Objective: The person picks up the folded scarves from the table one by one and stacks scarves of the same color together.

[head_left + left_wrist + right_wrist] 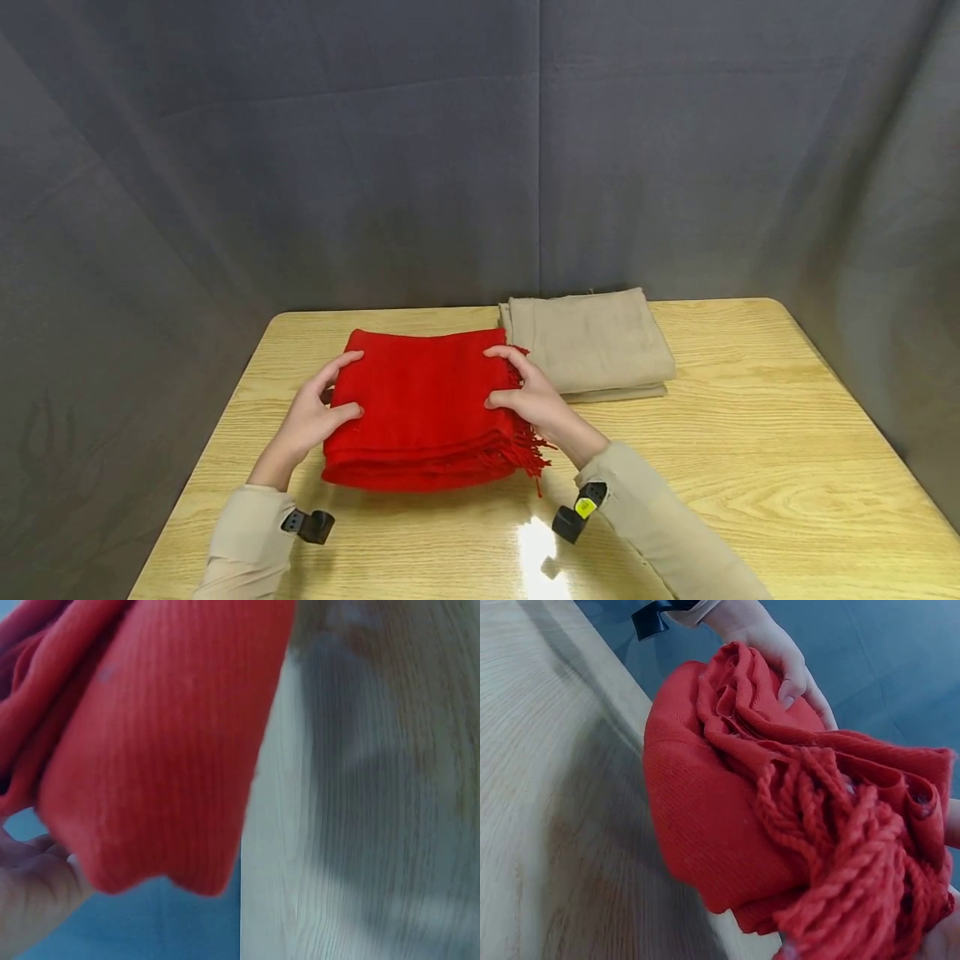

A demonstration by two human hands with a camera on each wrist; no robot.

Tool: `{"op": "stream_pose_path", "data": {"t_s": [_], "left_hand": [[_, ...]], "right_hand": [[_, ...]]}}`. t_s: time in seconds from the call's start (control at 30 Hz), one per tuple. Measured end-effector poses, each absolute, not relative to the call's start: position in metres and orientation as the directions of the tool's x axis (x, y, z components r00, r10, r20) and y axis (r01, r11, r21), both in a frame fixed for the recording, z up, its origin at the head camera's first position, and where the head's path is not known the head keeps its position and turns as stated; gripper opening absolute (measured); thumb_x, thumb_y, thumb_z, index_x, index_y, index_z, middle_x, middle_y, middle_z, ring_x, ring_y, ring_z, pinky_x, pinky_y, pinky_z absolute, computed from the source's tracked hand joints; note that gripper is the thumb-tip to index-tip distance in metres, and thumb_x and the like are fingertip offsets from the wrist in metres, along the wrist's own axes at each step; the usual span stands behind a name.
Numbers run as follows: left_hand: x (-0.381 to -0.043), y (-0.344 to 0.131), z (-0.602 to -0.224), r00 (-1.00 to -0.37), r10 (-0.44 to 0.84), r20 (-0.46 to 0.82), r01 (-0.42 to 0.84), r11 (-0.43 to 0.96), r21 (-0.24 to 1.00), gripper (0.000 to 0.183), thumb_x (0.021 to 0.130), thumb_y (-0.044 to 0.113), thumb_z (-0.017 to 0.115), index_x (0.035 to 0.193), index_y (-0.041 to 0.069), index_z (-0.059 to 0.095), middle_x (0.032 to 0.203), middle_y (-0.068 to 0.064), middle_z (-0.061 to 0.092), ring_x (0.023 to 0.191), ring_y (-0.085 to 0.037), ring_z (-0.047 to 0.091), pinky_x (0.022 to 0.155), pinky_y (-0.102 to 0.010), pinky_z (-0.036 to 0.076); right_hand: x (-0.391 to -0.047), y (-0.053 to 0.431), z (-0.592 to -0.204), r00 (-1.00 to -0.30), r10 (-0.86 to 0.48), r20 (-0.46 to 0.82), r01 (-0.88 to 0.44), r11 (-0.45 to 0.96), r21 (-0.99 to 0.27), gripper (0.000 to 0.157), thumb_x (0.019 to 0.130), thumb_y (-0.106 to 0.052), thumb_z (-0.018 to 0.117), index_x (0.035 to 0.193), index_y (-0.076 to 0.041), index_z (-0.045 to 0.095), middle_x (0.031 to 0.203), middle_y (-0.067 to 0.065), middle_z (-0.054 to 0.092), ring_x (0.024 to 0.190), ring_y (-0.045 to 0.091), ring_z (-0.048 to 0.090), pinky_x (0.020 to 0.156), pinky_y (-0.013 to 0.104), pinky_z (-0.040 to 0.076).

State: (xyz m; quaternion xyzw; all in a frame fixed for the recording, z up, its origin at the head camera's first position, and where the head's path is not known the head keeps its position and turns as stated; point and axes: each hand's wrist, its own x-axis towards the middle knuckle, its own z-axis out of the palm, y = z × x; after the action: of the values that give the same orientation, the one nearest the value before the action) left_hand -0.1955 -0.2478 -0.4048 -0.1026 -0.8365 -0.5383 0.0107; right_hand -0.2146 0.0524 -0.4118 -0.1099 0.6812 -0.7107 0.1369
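Note:
A red scarf [423,387], folded into a thick rectangle with twisted fringe [855,855] at its right end, is held up over the table between both hands. My left hand [318,412] grips its left edge, thumb and forefinger on the upper face and the other fingers hidden beneath. On the fringed side my right hand [532,400] grips the opposite edge in the same way. In the left wrist view the scarf's folded end [172,750] hangs above the wood, with a shadow below it. Stacked layers show along the near side in the right wrist view.
A folded beige cloth [592,342] lies at the back of the wooden table [787,433], just behind my right hand and partly overlapped by the scarf in the head view. Grey curtains [420,167] hang behind the table and at its sides.

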Motion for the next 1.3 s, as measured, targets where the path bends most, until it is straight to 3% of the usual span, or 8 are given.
{"op": "stream_pose_path", "data": {"t_s": [0.67,1.3], "left_hand": [[-0.213,-0.258,-0.397,-0.979,0.125,0.161,0.200,0.451,0.870,0.063,0.076,-0.009,0.057,0.134,0.008,0.042,0.107,-0.020,0.051,0.085,-0.027,0.052,0.067,-0.027,0.048],[-0.234,-0.257,-0.398,-0.990,0.044,0.134,0.138,0.509,0.849,0.062,0.078,-0.004,0.056,0.136,0.011,0.040,0.106,-0.019,0.050,0.082,-0.029,0.052,0.066,-0.028,0.047]], "right_hand": [[-0.236,0.034,-0.408,-0.944,-0.328,-0.009,0.030,-0.057,-0.998,0.059,0.072,0.010,0.059,0.124,-0.014,0.047,0.110,0.009,0.049,0.087,0.022,0.052,0.068,0.029,0.048],[-0.265,0.021,-0.411,-0.955,-0.296,-0.020,0.034,-0.044,-0.998,0.058,0.072,0.010,0.059,0.124,-0.013,0.048,0.113,0.009,0.047,0.091,0.023,0.049,0.067,0.026,0.046]]}}
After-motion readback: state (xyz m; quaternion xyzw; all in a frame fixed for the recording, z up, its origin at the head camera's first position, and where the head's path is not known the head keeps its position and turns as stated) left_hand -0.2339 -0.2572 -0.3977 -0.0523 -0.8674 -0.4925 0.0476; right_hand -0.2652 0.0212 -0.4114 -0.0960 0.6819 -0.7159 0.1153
